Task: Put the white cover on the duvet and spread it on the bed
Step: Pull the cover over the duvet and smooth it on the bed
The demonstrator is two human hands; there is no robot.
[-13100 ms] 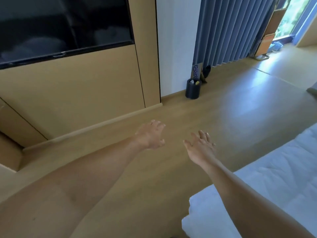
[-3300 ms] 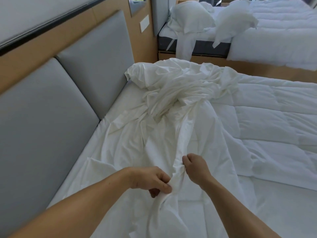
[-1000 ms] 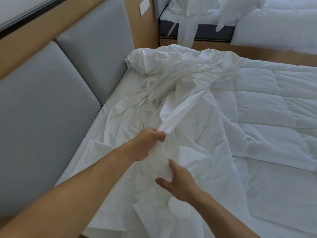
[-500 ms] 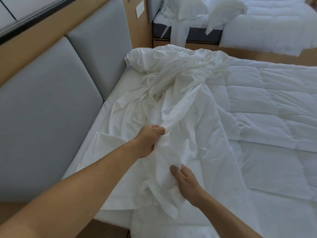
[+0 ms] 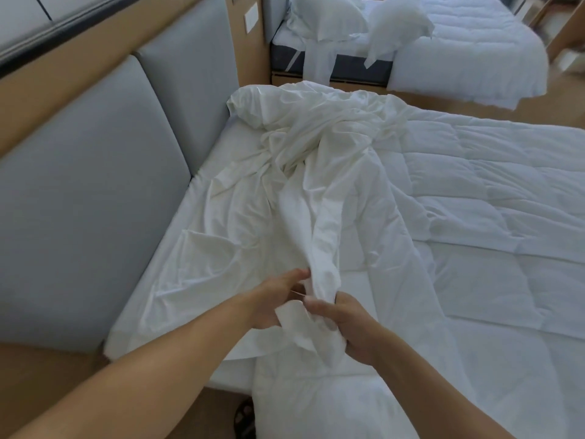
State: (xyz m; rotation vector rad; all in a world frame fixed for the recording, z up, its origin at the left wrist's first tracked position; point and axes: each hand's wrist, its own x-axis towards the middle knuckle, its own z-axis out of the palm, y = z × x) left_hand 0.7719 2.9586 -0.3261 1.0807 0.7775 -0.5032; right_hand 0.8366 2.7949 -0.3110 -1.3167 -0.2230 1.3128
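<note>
Your left grip (image 5: 275, 301) and right grip (image 5: 353, 329) pinch one bunched fold of the white cover (image 5: 300, 185), probably to find its opening; duvet (image 5: 481, 191) spread beside it

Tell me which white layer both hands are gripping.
The smooth, crumpled white cover, bunched between the left hand and right hand; the stitched, quilted duvet lies flat to its right, ungripped.

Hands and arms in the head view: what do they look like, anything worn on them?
Both the left hand and right hand are bare, without gloves. The left forearm and right forearm show no sleeves, watch or bracelet up to the picture's edge. Some fingers are hidden.
</note>
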